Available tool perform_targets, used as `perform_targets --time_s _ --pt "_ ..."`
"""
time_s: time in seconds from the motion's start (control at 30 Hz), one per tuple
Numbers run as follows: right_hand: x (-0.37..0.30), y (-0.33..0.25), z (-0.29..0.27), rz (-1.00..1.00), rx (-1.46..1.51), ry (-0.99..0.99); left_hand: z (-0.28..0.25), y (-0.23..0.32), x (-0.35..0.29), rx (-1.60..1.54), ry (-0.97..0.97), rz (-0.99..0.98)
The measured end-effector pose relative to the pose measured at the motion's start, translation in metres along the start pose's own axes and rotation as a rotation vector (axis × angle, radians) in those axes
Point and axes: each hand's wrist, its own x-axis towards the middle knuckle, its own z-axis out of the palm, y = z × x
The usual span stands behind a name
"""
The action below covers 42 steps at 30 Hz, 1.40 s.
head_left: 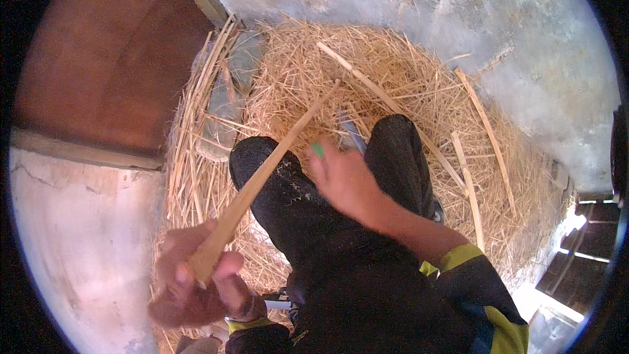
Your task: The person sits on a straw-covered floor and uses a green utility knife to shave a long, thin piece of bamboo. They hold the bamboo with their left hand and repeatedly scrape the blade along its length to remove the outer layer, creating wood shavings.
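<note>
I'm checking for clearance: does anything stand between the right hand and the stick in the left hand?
Nothing visible stands between the right hand and the stick held by the left hand; the green object at the right hand is too blurred to identify.

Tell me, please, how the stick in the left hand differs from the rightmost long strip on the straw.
The held stick is gripped by the left hand, while the loose strip lies on the straw. The held stick slants up to the right; the loose strip, up to the left. The held stick looks broader, perhaps being nearer the camera; the loose strip looks slimmer. Both are long and pale tan.
</note>
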Motion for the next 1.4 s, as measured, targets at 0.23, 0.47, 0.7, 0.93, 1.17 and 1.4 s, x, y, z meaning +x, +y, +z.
perform_targets --time_s 0.23,0.47,0.7,0.93,1.17,1.4 --pt "-0.018 -0.022 -0.007 -0.236 0.141 -0.07 -0.008 -0.012 -0.006 -0.161 0.037 0.047" --pt "0.002 0.008 -0.008 -0.083 -0.039 -0.022 -0.001 -0.009 -0.002 -0.044 0.109 -0.016" --pt "0.019 0.033 0.007 0.018 -0.111 0.089 -0.002 -0.003 0.0 -0.05 0.024 -0.027" --pt "-0.005 -0.016 0.001 -0.262 0.17 -0.132 -0.001 0.005 0.004 0.055 0.126 -0.08" --pt "-0.008 -0.021 0.012 -0.213 0.078 -0.06 -0.001 0.002 0.0 0.196 0.253 -0.173" --pt "0.029 0.037 0.009 0.007 -0.135 0.018 0.006 0.005 0.002 0.22 0.185 -0.115"
